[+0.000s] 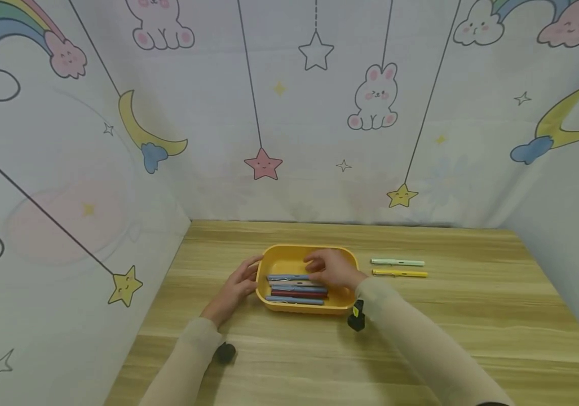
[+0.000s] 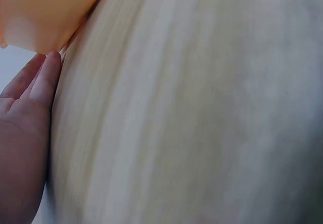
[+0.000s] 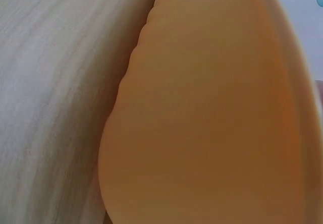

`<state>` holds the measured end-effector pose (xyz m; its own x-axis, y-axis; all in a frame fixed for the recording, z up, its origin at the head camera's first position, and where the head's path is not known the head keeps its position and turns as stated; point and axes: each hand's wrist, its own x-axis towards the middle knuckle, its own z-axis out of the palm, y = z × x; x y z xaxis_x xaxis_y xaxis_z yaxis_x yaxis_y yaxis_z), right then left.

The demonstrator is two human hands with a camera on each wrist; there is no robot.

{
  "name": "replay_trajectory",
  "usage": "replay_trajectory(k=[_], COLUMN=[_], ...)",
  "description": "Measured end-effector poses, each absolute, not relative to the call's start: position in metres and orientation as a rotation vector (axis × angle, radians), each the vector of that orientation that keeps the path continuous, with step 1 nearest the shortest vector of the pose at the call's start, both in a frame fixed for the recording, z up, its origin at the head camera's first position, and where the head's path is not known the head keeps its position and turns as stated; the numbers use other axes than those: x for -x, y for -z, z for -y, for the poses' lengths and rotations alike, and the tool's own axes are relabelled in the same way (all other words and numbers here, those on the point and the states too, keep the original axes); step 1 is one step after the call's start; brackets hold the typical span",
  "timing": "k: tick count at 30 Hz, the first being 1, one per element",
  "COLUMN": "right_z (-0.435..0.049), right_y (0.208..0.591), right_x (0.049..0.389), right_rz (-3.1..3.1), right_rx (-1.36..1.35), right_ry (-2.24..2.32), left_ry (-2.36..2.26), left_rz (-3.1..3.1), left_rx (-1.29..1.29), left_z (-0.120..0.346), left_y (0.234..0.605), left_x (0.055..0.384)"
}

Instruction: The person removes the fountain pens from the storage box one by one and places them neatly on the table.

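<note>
A yellow plastic basket [image 1: 281,263] with rounded corners stands on the table, several pens lying side by side along its left part. Among them are a blue pen [image 1: 284,277] at the back, a dark red pen [image 1: 299,294] and another blue pen [image 1: 294,300] at the front. My left hand [image 1: 235,288] rests against the basket's left wall, fingers fairly straight; the left wrist view shows its fingertips at the basket. Inside the basket, my right hand [image 1: 334,269] has bent fingers by the right end of the back blue pen; I cannot tell whether it grips it.
To the right of the basket lie a mint-green pen [image 1: 398,263] and a yellow pen [image 1: 401,273], roughly parallel on the wooden table [image 1: 289,361]. White cloth walls [image 1: 319,192] printed with cartoons border the table at the back and sides.
</note>
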<state>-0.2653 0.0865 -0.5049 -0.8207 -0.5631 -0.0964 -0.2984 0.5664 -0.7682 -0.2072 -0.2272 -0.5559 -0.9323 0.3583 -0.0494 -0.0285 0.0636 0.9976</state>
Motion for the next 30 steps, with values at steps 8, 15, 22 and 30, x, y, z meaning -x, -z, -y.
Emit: replay_trajectory(k=[8, 15, 22, 30], right_z=[-0.0825, -0.08, -0.0786, -0.077], right_y=[0.5088, 0.5108, 0.51, 0.5118], right_x=[0.2638, 0.2631, 0.2628, 0.264], right_rz=[-2.434, -2.435, -2.459, -2.473], right_rx=[0.659, 0.667, 0.718, 0.733], right_ry=[1.122, 1.113, 1.099, 1.059], left_ry=[-1.949, -1.941, -1.949, -1.951], left_rz=[-2.054, -2.068, -2.056, -2.059], left_rx=[-0.352, -0.343, -0.359, -0.354], left_z=[0.2273, 0.2275, 0.2273, 0.2271], left_y=[0.5561, 0.5569, 0.5559, 0.5562], left_x=[0.2079, 0.2078, 0.2078, 0.208])
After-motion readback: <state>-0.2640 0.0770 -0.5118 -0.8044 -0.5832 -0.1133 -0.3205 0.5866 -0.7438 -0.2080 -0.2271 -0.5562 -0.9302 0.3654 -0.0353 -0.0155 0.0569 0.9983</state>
